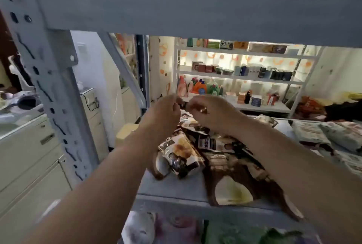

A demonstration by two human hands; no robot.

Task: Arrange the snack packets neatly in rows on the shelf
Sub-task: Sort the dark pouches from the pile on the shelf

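Several brown and white snack packets [182, 155] lie in a loose heap on the grey metal shelf [168, 187]. A large brown packet [233, 190] lies at the shelf's front edge. Both arms reach over the heap toward the back. My left hand [166, 110] and my right hand [209, 112] meet above the far packets, fingers curled, pinching the top edge of one snack packet [188, 120] between them. The grip itself is blurred and partly hidden by the fingers.
A grey shelf beam [195, 8] spans overhead and a perforated upright [49, 87] stands at left. Pale patterned packets [333, 136] lie at the right of the shelf. A lit white rack with bottles and boxes [235, 79] stands behind. Cream cabinets [29, 155] are at left.
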